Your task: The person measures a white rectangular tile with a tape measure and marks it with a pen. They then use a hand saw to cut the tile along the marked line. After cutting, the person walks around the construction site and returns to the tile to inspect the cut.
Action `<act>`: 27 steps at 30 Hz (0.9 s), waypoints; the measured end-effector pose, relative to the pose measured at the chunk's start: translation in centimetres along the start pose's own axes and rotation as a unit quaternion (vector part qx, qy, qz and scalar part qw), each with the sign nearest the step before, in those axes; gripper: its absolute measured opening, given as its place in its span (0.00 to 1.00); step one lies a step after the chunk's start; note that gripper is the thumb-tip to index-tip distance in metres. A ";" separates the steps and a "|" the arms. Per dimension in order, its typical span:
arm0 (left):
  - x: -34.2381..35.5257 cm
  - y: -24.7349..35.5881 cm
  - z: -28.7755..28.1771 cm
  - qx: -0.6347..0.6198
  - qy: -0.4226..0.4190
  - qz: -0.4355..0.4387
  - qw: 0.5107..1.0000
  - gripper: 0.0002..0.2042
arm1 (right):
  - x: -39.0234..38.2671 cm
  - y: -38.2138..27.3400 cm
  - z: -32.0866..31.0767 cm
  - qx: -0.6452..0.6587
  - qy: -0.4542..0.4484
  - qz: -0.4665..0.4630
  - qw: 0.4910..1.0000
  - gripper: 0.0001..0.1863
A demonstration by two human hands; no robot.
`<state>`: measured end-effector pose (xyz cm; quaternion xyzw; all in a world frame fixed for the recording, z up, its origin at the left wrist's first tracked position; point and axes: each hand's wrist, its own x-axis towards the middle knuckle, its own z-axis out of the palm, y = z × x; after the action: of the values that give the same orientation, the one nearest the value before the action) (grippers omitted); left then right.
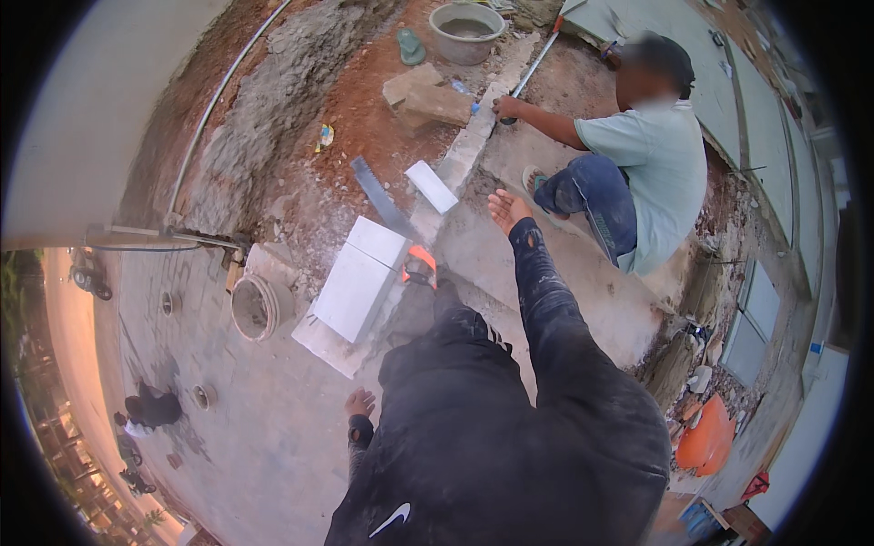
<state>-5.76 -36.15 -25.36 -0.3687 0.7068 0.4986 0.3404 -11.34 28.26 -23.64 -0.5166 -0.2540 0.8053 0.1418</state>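
My right hand (507,211) reaches out with spread fingers and nothing in it, close to a small white block (431,187). Low at my left side hangs my left hand (360,402), fingers apart and holding nothing. Between my hands, large white blocks (360,278) rest on a concrete ledge (326,350). Beside them a long grey blade (381,194) points away from me, with an orange and black piece (420,266) at its near end; it looks like a hand saw. My foot partly covers the ground there.
At right a co-worker (651,173) crouches, holding a long straight bar (539,61) on the narrow concrete strip. Mortar buckets (466,35) (258,308) stand far off and at left. Brown block pieces (428,98) lie on red soil. An orange container (706,437) sits among rubble at right.
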 end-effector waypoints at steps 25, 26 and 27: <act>2.7 -4.7 0.7 0.080 0.055 0.139 0.986 0.19 | 0.1 -1.1 3.3 -0.179 -0.016 -0.175 0.968 0.18; 2.7 -2.9 2.1 0.062 0.036 0.143 0.987 0.19 | -0.9 -2.7 4.4 -0.187 -0.026 -0.200 0.962 0.18; 2.1 -1.9 2.8 0.059 0.020 0.130 0.990 0.20 | -1.0 -2.9 4.0 -0.197 -0.024 -0.206 0.958 0.18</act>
<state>-4.79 -34.27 -28.75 -0.2633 0.7836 0.4883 0.2796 -14.62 29.11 -19.89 -0.4512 -0.5116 0.7051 0.1936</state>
